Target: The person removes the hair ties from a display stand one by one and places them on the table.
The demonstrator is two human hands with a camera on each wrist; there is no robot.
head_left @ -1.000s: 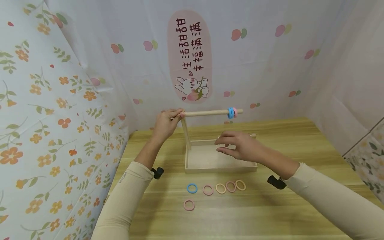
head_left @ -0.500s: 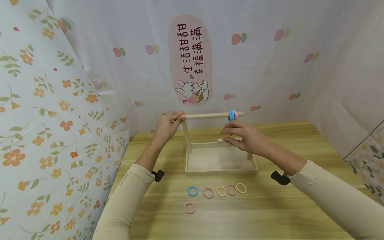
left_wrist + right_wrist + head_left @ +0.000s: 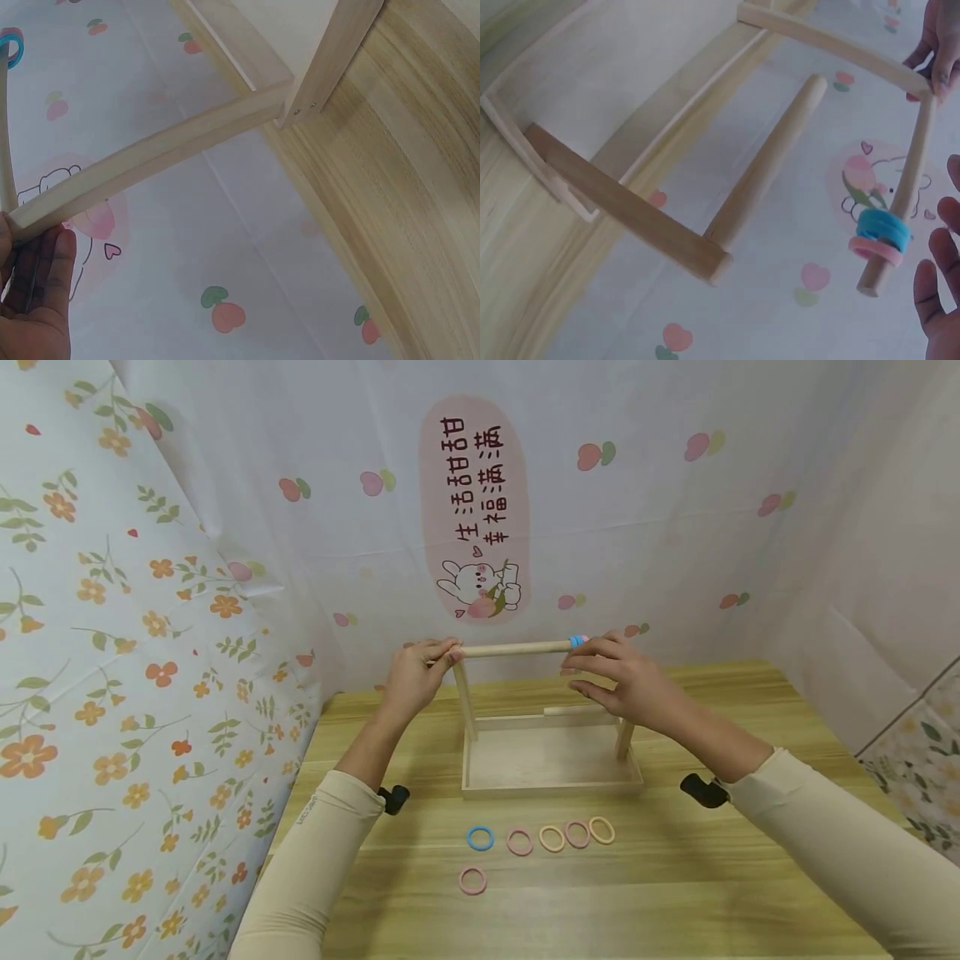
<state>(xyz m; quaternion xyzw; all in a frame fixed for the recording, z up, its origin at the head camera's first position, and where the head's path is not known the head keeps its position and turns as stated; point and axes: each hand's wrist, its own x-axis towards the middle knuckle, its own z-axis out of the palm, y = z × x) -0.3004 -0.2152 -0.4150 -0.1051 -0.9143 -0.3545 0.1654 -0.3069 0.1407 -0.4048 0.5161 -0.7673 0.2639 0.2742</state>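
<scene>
A wooden rack [image 3: 465, 697] has two posts rising from a shallow tray base, each with a rod. My left hand [image 3: 415, 681] pinches the top of the taller left post, where the long rod [image 3: 517, 649] joins it. Near that rod's free end hang blue hair ties [image 3: 883, 227] and a pink hair tie [image 3: 875, 250]. My right hand [image 3: 626, 681] is beside them, fingers spread and slightly bent; in the right wrist view its fingers [image 3: 927, 300] stand apart from the ties. Below, the shorter rod [image 3: 769, 161] runs from the right post [image 3: 630, 202].
On the table in front of the tray base [image 3: 551, 792] lie a blue hair tie [image 3: 480, 838], a pink one [image 3: 472, 893] and several more pink and yellow ones in a row. A printed curtain [image 3: 660, 543] hangs behind the rack, and a floral one [image 3: 150, 693] on the left.
My right hand has risen and moved right, from over the tray past the shorter rod to the hair ties on the long rod. The left hand keeps its hold on the post.
</scene>
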